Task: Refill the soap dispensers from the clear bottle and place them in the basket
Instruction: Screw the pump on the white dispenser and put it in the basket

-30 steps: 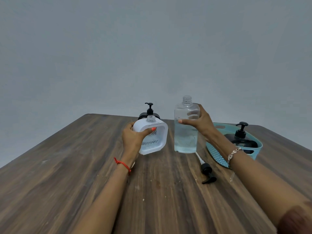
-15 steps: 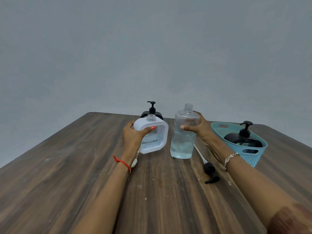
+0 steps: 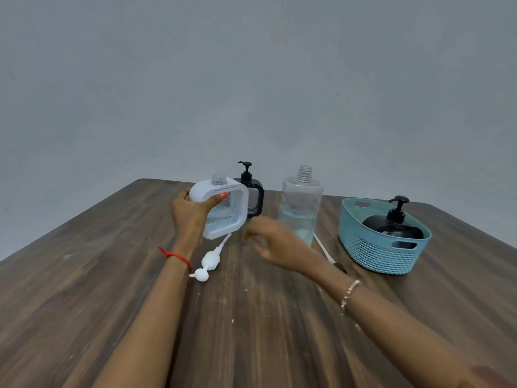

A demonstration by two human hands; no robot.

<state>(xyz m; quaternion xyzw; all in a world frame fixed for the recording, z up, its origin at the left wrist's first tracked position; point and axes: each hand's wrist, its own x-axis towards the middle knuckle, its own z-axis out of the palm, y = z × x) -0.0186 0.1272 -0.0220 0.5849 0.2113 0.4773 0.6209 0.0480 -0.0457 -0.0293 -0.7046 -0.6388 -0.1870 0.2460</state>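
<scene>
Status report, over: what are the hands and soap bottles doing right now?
Left hand grips white dispenser, tilted, neck open. Right hand empty, blurred, in front of clear bottle. Loose white pump lies on table; one black dispenser in basket.

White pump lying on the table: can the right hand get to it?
Probably yes. The white pump lies flat on the open table near the right hand, with nothing between them. The left hand holds the white dispenser just beyond the pump's tube, not over its head.
</scene>
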